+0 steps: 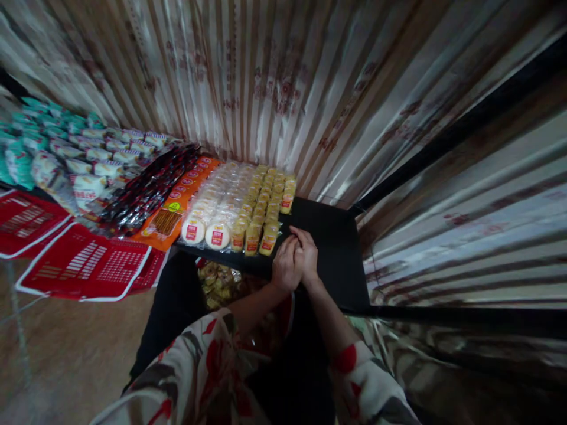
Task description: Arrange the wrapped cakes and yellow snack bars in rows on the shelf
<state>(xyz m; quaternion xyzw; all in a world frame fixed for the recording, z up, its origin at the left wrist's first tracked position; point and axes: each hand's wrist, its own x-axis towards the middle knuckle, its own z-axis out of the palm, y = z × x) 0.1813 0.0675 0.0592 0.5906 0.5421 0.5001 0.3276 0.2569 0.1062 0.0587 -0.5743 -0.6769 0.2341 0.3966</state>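
Note:
My left hand and my right hand are pressed together over the front part of a black tabletop. The fingers of both are closed against each other, and whatever lies between the palms, if anything, is hidden. Just left of them stand rows of small yellow-wrapped snack packs; the nearest row almost touches my left hand. Beside those lie rows of round white crackers in clear wrappers with red labels. An orange snack bag with brown sticks showing through its window comes after them.
Farther left are dark shiny packets, white packets and green packets. Red bags with white edging hang at the table's front. Below, an open bag of yellow-wrapped pieces sits by my legs. Striped plastic sheeting walls the back.

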